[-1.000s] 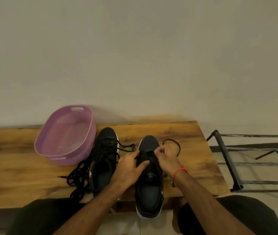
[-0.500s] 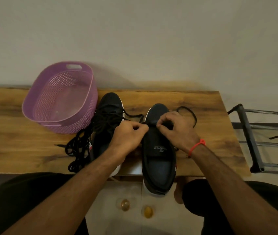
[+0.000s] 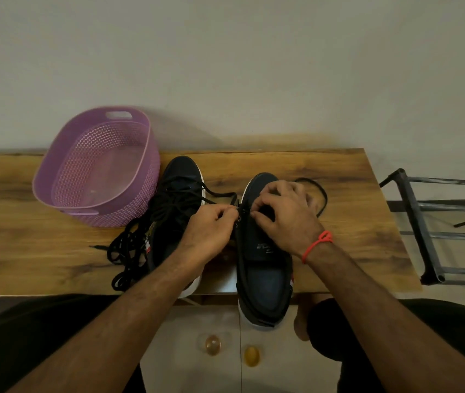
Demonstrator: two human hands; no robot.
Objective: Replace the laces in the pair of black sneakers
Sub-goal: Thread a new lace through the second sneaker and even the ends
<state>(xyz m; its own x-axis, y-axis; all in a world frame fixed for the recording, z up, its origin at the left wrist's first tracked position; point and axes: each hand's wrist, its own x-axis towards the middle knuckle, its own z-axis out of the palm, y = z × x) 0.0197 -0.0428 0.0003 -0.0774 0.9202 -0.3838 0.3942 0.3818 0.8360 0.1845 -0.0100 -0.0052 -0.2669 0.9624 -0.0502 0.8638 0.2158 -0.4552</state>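
Pinching the lace (image 3: 220,194) with my left hand (image 3: 211,231) at mid-frame, right hand (image 3: 285,219) fingers gripping the right sneaker (image 3: 265,268); a loose pinch could let it slip from the eyelet

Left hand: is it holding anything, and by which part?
The left hand pinches a black lace near its end, at the right sneaker's eyelets. The right hand grips that sneaker's upper.
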